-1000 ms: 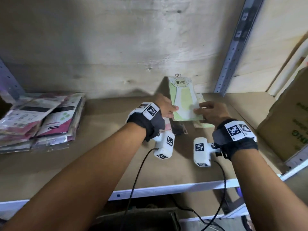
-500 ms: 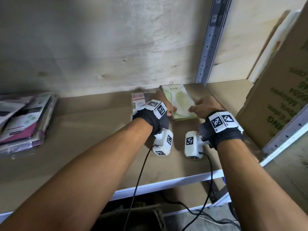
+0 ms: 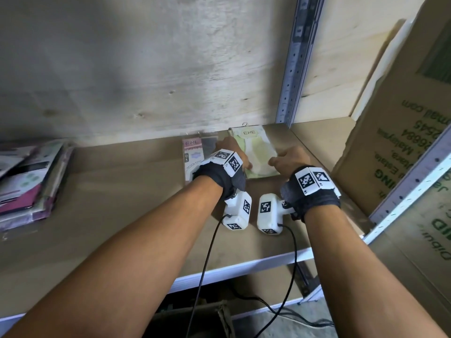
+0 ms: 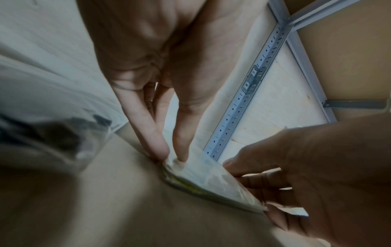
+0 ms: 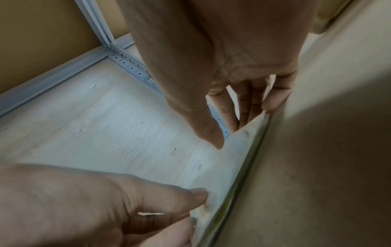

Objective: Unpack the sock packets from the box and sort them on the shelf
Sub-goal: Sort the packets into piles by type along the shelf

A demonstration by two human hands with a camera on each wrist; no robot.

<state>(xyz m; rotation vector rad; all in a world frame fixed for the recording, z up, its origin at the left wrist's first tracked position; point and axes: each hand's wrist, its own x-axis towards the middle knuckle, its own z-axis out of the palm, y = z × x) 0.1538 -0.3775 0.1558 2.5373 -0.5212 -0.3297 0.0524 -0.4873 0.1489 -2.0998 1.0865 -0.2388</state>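
Both hands meet at the green sock packet (image 3: 256, 152), which lies flat on the shelf (image 3: 122, 203) just in front of the grey upright post (image 3: 292, 81); the left hand (image 3: 234, 152) pinches its left edge between straight fingers and thumb; the right hand (image 3: 290, 158) grips its right edge; a pink packet (image 3: 192, 152) lies just left of it; a packet stack (image 3: 29, 181) sits well left of the post; a cardboard box (image 3: 395, 142) stands right of the post, contents hidden.
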